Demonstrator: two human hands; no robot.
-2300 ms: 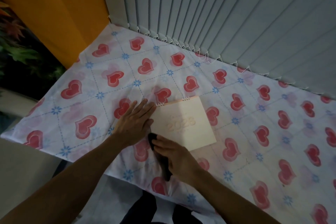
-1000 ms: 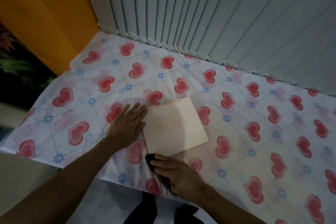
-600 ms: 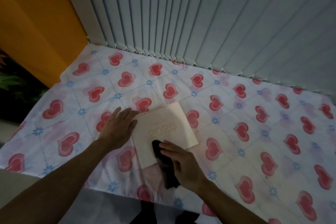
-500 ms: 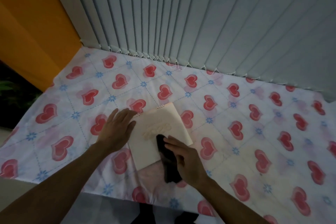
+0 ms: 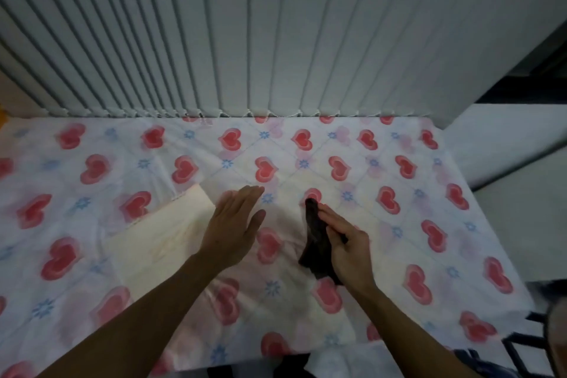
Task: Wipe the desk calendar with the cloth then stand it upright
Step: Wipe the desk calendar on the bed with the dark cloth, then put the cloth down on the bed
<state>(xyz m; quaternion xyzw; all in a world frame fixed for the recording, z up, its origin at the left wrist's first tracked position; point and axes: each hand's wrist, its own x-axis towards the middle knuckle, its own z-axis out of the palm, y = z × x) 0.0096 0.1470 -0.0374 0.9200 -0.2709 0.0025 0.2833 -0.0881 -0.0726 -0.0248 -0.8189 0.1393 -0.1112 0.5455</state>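
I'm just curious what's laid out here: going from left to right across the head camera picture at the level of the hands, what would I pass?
Desk calendar, lying flat → left hand, open → dark cloth → right hand holding that cloth. All on the heart-print tablecloth.

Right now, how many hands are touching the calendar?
0 that I can confirm. The left hand hovers open at the desk calendar's right edge; contact is unclear. The right hand holds the dark cloth, clear of it.
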